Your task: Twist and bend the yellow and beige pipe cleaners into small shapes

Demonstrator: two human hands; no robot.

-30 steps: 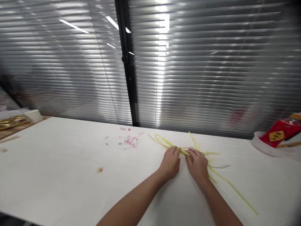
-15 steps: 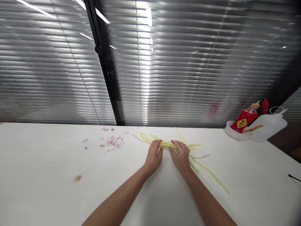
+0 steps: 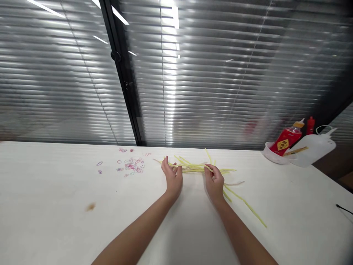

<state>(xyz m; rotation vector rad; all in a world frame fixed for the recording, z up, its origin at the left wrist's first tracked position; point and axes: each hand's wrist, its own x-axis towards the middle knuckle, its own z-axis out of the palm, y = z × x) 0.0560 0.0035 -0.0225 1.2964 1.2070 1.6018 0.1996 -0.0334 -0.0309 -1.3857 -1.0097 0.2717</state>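
A loose bundle of thin yellow pipe cleaners lies crosswise on the white table, with a few pale beige ones among them. My left hand is at the bundle's left end, its fingers apart around the stems. Toward the right end, my right hand pinches some of the stems between thumb and fingers. Several strands stick out past the right hand, and one long yellow pipe cleaner slants toward the front right. Parts of the bundle are hidden behind both hands.
Small coloured rubber bands are scattered left of the bundle. At the back right, a red bottle leans in a clear plastic bowl beside a whitish squeeze bottle. Blinds rise behind the table's back edge.
My hands have moved apart along the bundle. The left one has shifted left and its fingers have spread; the right one has moved slightly right and now pinches the stems.
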